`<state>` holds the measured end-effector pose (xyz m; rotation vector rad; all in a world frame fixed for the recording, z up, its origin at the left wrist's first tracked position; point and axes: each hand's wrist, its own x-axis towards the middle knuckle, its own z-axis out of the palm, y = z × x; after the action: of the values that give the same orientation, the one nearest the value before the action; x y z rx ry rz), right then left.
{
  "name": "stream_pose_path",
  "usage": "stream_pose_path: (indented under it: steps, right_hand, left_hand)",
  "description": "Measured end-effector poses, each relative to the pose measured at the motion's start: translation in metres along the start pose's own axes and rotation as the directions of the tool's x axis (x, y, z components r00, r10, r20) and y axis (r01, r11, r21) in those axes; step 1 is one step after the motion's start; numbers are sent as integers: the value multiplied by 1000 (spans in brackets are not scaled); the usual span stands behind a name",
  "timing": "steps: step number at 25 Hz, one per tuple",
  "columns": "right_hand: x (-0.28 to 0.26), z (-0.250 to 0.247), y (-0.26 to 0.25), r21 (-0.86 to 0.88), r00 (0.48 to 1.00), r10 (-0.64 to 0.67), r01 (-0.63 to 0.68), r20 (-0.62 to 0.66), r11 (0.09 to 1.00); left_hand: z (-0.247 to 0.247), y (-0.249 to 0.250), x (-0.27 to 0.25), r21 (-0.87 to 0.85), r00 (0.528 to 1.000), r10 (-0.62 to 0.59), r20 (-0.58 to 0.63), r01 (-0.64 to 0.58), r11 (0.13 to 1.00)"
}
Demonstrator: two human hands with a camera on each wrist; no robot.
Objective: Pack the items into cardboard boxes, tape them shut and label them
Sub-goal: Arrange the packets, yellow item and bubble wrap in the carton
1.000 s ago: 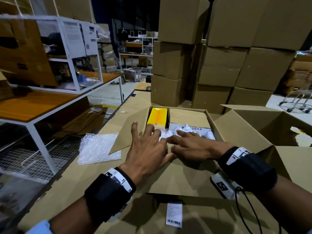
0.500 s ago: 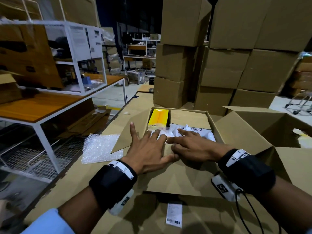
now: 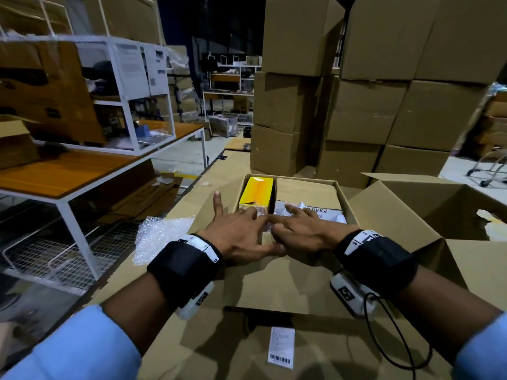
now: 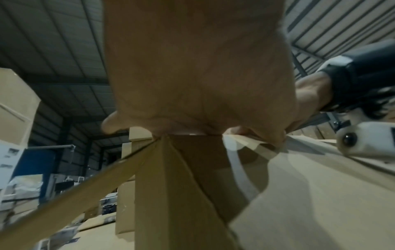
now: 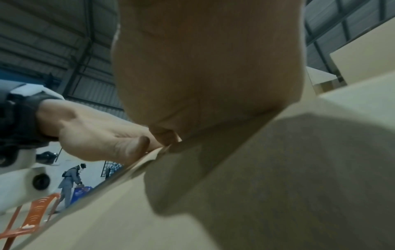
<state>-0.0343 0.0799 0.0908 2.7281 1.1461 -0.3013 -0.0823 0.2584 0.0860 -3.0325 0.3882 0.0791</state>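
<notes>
Over the open box, both hands press its near flap.

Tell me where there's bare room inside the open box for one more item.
Bare cardboard shows behind the white packet, right of the yellow box. The near half is crowded: both hands, left hand and right hand, lie over the items.

You see a brown box holding a yellow carton and a white bag; your sleeves are light blue.
</notes>
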Motion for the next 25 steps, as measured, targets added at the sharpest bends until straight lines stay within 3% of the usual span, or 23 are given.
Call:
stream_pose_path:
  steps: [4,9,17,22,25]
  right_hand:
    - [2,2,2,12,1000,6,-5,-26,1000]
    - [11,-17,-4,194,940,75,-10,-332,981]
    - [15,-21,-14,93,997,50,-43,-67,995]
    - [21,-36,-22,432,995,96,-77,-22,899]
    - [21,-40,-24,451,992,127,-107,-14,886]
  left_hand:
    - [1,0,1,-45,999,-23,41,25,999]
    - [-3,5,-3,-75,999,-11,32,13,997]
    - [6,0,-3,-88,1000,-4,25,6,996]
    - [8,-1,-3,-71,1000,11,-1,-11,997]
    - [7,-1,-4,-44,1000,5,15,-4,999]
